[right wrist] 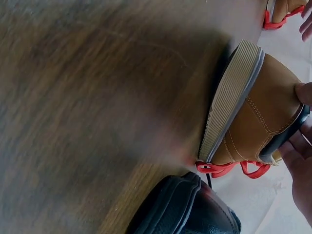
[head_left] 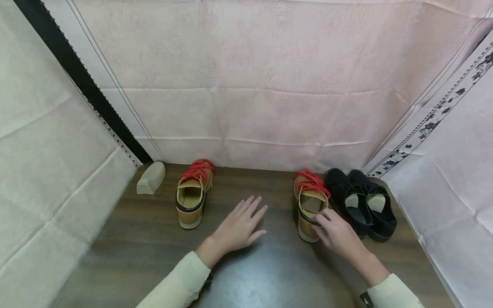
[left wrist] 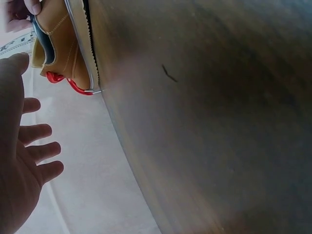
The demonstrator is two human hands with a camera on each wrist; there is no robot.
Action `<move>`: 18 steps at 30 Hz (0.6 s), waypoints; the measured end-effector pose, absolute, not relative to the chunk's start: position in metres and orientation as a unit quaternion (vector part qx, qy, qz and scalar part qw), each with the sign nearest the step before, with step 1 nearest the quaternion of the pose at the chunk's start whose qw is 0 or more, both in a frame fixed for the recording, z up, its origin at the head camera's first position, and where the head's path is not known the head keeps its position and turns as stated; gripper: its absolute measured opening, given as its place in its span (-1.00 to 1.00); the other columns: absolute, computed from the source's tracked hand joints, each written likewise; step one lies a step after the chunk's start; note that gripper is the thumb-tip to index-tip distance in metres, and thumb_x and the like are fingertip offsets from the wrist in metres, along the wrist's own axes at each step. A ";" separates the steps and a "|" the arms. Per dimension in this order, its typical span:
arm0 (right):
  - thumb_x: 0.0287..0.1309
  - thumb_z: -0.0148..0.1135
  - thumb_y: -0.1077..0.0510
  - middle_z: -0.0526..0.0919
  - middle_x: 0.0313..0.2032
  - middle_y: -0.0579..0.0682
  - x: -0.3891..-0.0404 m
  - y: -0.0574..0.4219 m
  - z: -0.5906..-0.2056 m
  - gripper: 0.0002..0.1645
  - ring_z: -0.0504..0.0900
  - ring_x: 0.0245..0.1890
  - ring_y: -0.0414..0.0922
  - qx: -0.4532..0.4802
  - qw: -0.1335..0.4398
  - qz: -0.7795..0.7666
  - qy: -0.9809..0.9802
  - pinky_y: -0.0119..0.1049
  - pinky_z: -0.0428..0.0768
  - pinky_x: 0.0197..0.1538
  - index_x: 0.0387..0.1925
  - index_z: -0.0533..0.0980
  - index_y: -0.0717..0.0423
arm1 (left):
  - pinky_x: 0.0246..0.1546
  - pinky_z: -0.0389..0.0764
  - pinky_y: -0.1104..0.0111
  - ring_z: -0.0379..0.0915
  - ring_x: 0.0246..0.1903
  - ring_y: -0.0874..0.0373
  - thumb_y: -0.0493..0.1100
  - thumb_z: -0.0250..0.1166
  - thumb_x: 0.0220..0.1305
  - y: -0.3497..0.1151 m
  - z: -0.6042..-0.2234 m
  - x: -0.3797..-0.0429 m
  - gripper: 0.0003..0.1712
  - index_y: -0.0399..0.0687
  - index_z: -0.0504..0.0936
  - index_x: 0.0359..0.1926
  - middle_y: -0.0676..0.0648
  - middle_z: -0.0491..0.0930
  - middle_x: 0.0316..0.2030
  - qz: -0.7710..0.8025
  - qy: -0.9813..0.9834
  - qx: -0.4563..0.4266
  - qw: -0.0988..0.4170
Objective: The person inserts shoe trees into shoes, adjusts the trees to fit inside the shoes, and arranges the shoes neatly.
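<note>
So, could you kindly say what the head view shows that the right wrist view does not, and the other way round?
Only the head view shows the pale object at left and the openings of both black shoes. Only the right wrist view shows the ribbed sole edge of the held tan shoe. Both show the right hand pinching that shoe's heel, the other red-laced tan shoe and part of the left hand and black shoes.

4 shoes [head_left: 311, 185] before the cloth [head_left: 265, 111]

I had room around the left hand [head_left: 238, 227] between the tan shoes [head_left: 193, 196]; black shoes [head_left: 359, 191] barred the right side, wall cloth [head_left: 246, 115] the front.
</note>
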State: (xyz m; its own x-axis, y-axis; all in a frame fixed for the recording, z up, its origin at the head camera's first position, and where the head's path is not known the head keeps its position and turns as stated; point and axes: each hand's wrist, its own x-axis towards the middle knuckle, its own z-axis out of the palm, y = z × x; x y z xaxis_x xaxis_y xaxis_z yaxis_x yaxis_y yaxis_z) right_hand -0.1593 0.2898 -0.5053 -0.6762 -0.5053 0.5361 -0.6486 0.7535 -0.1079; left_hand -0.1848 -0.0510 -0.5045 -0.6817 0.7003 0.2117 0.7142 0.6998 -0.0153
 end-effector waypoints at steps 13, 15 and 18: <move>0.03 0.55 0.22 0.61 -0.22 -0.12 -0.163 0.299 -0.504 -0.71 0.58 -0.20 -0.18 0.302 0.245 0.137 -0.911 -0.14 0.65 -0.24 -0.20 0.64 -0.02 | 0.50 0.25 -0.04 0.13 0.54 -0.20 0.32 0.04 0.54 -0.050 -0.506 -0.183 -0.19 -0.03 0.25 0.58 -0.26 0.14 0.57 -0.030 -0.919 -0.382 0.091; 0.02 0.55 0.22 0.61 -0.23 -0.12 -0.164 0.301 -0.504 -0.71 0.58 -0.20 -0.18 0.301 0.245 0.136 -0.911 -0.13 0.65 -0.23 -0.20 0.64 -0.02 | 0.51 0.24 -0.04 0.13 0.54 -0.20 0.33 0.03 0.54 -0.049 -0.506 -0.184 -0.18 -0.02 0.24 0.58 -0.26 0.15 0.57 -0.028 -0.920 -0.382 0.089; 0.02 0.55 0.23 0.60 -0.24 -0.12 -0.165 0.304 -0.503 -0.71 0.58 -0.20 -0.17 0.302 0.246 0.131 -0.912 -0.13 0.64 -0.24 -0.21 0.63 -0.01 | 0.51 0.24 -0.03 0.13 0.54 -0.20 0.33 0.03 0.53 -0.047 -0.505 -0.185 -0.18 -0.03 0.24 0.58 -0.26 0.15 0.57 -0.027 -0.918 -0.385 0.092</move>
State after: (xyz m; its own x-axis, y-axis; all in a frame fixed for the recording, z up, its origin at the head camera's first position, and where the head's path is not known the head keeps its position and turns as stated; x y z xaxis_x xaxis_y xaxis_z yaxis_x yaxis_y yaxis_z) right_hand -0.1653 0.3038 -0.5032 -0.6964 -0.4855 0.5286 -0.6150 0.7833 -0.0907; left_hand -0.1845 -0.0468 -0.5055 -0.6863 0.7019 0.1907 0.7120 0.7019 -0.0213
